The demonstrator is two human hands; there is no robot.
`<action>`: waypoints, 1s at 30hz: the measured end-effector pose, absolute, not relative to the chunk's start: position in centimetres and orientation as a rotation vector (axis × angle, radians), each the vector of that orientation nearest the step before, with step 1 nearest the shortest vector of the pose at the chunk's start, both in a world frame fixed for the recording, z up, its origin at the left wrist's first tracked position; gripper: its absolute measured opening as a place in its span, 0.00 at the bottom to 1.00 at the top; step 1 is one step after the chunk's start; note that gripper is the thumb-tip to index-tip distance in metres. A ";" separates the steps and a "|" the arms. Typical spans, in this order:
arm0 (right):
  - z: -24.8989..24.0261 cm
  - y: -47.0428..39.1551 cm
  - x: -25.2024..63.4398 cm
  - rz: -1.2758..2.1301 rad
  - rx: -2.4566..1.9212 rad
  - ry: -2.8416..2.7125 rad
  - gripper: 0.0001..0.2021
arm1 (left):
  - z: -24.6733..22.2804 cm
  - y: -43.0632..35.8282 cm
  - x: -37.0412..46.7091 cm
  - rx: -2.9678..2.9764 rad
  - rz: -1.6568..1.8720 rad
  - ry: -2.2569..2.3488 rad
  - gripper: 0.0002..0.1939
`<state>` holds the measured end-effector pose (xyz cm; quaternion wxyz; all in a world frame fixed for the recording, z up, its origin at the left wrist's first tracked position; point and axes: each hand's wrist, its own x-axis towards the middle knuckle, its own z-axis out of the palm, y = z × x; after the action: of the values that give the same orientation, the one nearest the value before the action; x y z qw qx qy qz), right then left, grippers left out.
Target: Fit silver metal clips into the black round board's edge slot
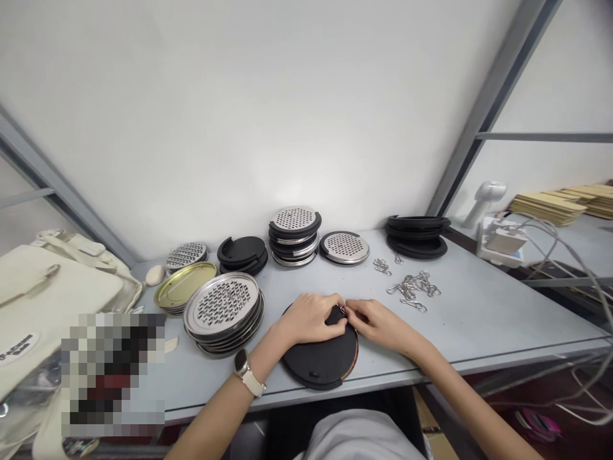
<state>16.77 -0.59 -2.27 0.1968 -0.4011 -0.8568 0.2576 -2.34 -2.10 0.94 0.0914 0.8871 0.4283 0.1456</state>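
Observation:
A round black disc [318,361], with an orange-brown line showing along its right edge, lies flat near the front edge of the table. My left hand [311,321] rests over its upper part, thumb and fingers curled closed at its upper right edge. Across from it, my right hand [378,324] pinches a small metal wire clip [343,310] at that same edge, and the fingertips of both hands nearly meet. Exactly how the clip sits on the disc is hidden by fingers. Several loose wire clips [416,286] lie in a pile beyond my right hand.
Stacked metal grater discs [225,303] and gold lids [186,285] stand at left. Behind are black holders [243,252], a grater stack [294,233], a single grater [345,247] and black rings [416,237]. A cream bag [57,294] borders the left; a power strip [500,241] sits right.

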 end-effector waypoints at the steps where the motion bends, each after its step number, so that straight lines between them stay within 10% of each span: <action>1: -2.3 -0.6 16.8 0.721 -1.126 -2.398 0.15 | 0.9 -2.1 -2.3 2.636 0.430 1.270 0.08; 30: -2.3 -0.5 17.0 0.843 -1.114 -2.347 0.13 | 0.9 -1.9 -2.5 2.602 0.417 1.213 0.07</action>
<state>17.02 -0.48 -2.34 0.2037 -0.3991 -0.8413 0.3023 -2.54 -1.86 0.92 0.1201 0.8904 0.4151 0.1428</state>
